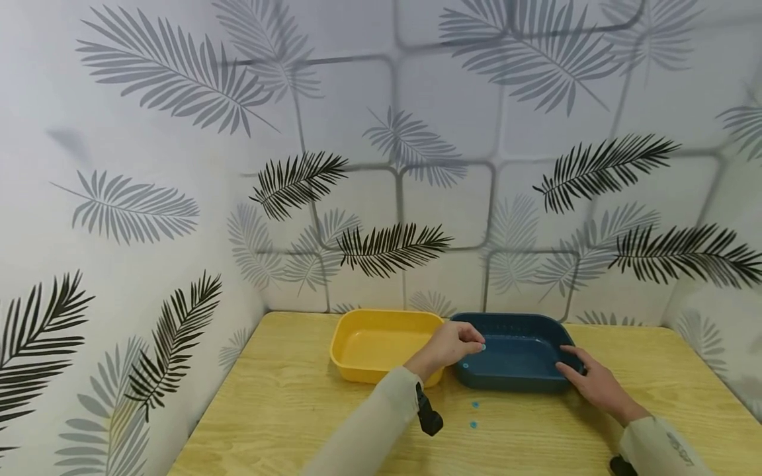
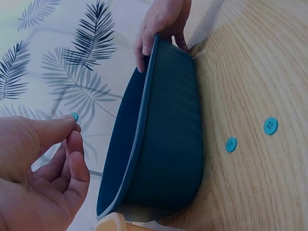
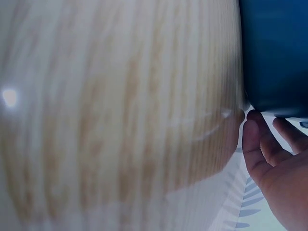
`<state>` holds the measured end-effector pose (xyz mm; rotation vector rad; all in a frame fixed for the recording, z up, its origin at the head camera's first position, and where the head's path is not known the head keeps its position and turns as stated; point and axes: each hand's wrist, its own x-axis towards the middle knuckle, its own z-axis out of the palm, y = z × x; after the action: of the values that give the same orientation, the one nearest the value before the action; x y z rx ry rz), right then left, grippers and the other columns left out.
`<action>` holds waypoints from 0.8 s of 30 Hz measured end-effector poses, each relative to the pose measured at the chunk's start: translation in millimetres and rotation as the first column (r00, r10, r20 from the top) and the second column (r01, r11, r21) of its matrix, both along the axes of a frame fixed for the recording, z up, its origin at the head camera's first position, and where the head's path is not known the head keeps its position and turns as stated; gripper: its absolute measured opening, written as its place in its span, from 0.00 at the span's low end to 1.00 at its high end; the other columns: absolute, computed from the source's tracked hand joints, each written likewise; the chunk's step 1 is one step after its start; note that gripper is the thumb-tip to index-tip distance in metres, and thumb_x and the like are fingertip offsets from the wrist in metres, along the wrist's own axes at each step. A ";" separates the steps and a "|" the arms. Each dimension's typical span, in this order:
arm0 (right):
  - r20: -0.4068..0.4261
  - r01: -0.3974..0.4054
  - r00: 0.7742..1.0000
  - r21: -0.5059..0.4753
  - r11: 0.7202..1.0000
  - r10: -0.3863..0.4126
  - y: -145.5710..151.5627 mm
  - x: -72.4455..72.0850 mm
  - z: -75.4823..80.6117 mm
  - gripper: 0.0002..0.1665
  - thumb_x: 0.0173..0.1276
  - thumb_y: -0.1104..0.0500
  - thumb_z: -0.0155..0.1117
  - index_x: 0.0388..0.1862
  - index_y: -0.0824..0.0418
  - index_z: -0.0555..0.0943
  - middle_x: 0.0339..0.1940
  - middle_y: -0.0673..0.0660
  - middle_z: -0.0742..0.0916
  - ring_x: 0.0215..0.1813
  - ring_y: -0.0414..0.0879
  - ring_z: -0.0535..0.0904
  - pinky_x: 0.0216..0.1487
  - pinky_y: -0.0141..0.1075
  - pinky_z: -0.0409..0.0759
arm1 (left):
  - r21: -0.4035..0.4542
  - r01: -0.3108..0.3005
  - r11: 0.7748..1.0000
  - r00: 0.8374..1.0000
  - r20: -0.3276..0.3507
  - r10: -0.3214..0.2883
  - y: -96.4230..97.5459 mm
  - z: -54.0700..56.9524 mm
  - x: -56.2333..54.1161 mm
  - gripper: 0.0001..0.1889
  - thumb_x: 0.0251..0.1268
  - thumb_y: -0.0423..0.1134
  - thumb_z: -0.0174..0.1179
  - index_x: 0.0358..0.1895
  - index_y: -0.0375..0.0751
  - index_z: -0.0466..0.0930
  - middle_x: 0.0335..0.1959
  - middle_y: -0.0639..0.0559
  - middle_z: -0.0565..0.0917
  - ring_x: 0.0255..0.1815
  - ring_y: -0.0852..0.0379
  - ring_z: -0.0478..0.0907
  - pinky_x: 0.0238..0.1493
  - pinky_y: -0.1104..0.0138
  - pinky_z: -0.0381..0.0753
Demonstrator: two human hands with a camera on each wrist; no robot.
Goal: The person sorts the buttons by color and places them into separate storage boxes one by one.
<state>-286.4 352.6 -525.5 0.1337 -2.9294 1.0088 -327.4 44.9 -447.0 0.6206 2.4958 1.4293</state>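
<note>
My left hand (image 1: 449, 347) pinches a small turquoise button (image 2: 75, 117) between thumb and forefinger, above the left part of the dark blue basin (image 1: 512, 383). The other fingers of that hand are curled in toward the palm. At the basin's right end, my right hand (image 1: 598, 383) grips the rim, with one part of the hand inside the wall and the other fingers outside. Another turquoise button (image 1: 465, 365) shows inside the basin near its left side. Two more lie on the table in front, a nearer button (image 2: 271, 125) and a farther button (image 2: 231, 144).
A yellow basin (image 1: 369, 375) stands left of the blue one, their rims close together, with my left forearm crossing its right corner. Both sit on a wood-grain table (image 1: 268, 396). Behind rises a wall (image 1: 357, 132) with a leaf pattern.
</note>
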 end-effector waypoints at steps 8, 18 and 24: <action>0.026 0.004 1.000 -0.009 1.000 -0.004 -0.4 0.8 0.2 0.40 0.73 0.40 0.48 0.70 0.68 0.58 0.66 0.81 0.60 0.59 0.76 0.65 0.50 0.64 0.68 | -0.046 -0.037 0.998 0.999 -0.007 0.037 11.2 -6.4 -9.1 0.02 0.64 0.37 0.62 0.35 0.47 0.84 0.27 0.61 0.79 0.36 0.52 0.80 0.30 0.71 0.75; 0.030 0.006 1.000 -0.010 1.000 -0.006 -1.5 0.9 3.4 0.40 0.73 0.40 0.48 0.70 0.68 0.58 0.66 0.82 0.60 0.59 0.77 0.65 0.51 0.64 0.68 | -0.042 -0.025 0.999 1.000 0.003 0.025 17.7 -16.1 -17.9 0.02 0.63 0.36 0.63 0.35 0.46 0.85 0.28 0.61 0.79 0.36 0.53 0.80 0.31 0.71 0.76; 0.029 0.008 1.000 -0.011 1.000 -0.008 -1.4 1.6 3.6 0.40 0.73 0.40 0.48 0.70 0.68 0.58 0.67 0.81 0.59 0.60 0.76 0.64 0.51 0.64 0.67 | -0.008 -0.037 0.999 0.999 0.023 0.037 19.9 -22.4 -19.3 0.02 0.62 0.35 0.63 0.34 0.46 0.85 0.27 0.61 0.80 0.32 0.59 0.79 0.31 0.71 0.76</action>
<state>-284.8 351.2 -521.9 0.1078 -2.9477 1.0346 -346.6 64.8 -469.4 0.5561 2.5062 1.4303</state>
